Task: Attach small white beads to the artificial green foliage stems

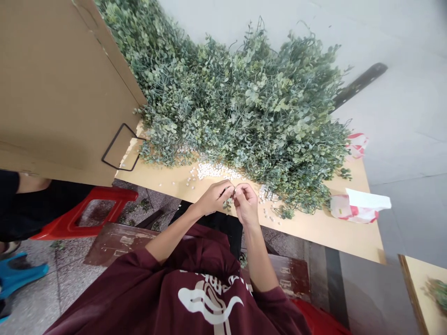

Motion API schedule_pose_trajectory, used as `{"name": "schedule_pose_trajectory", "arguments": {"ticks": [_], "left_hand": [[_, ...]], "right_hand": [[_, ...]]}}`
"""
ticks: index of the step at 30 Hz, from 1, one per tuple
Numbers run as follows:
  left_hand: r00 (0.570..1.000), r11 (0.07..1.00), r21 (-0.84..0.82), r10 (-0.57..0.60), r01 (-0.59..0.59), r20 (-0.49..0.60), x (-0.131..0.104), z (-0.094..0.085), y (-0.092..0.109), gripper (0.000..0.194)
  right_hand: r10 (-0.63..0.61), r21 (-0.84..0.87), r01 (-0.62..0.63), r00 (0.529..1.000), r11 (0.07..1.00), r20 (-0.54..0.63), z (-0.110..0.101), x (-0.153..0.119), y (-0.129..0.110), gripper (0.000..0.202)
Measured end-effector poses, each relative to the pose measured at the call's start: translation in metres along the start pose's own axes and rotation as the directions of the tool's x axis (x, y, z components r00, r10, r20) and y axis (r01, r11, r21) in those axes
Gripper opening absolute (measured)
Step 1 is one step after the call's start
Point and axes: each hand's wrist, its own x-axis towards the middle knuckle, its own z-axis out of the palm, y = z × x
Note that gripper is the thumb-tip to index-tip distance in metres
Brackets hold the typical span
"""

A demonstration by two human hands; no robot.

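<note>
My left hand (217, 195) and my right hand (247, 204) meet at the table's near edge, fingertips pinched close together. A small green artificial leaf sprig (227, 204) hangs below my left fingers. My right thumb and fingers are closed at its upper end; whatever tiny piece lies between them is too small to make out. Just beyond my hands, small white pieces (214, 171) lie in a loose pile, with more scattered by my right hand. A large heap of artificial greenery (244, 102) covers the table behind them.
A large cardboard box (63, 93) stands at the left, beside a black wire frame (113, 149). Red-and-white plastic packaging (356, 207) lies on the table (363, 237) at the right. A person sits at the far left near a red stool (115, 200).
</note>
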Motion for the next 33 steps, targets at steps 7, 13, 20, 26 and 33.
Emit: {"name": "schedule_pose_trajectory", "arguments": {"ticks": [7,13,20,26,33], "left_hand": [[0.998,0.992,0.114,-0.048,0.053,-0.041,0.006,-0.005,-0.013,0.032],[0.999,0.988,0.15,-0.028,0.031,-0.024,0.001,-0.011,-0.021,0.032],[0.911,0.962,0.155,-0.149,0.222,-0.384,-0.011,-0.017,-0.035,0.033],[0.914,0.963,0.179,-0.12,0.202,-0.388,-0.019,-0.013,-0.05,0.028],[0.938,0.969,0.176,-0.109,0.175,-0.328,-0.027,-0.012,-0.065,0.041]], "right_hand": [[-0.112,-0.266,0.098,0.993,0.959,-0.039,0.008,0.004,-0.009,0.019],[-0.077,-0.315,0.081,0.997,0.946,0.024,0.01,0.004,-0.008,0.022],[0.064,-0.67,0.087,0.978,0.737,0.198,-0.008,0.018,0.004,0.032],[0.129,-0.944,0.183,0.966,0.275,0.224,0.008,0.024,0.021,0.026],[0.156,-0.982,0.185,0.97,0.028,0.187,0.008,0.019,0.024,0.02]]}}
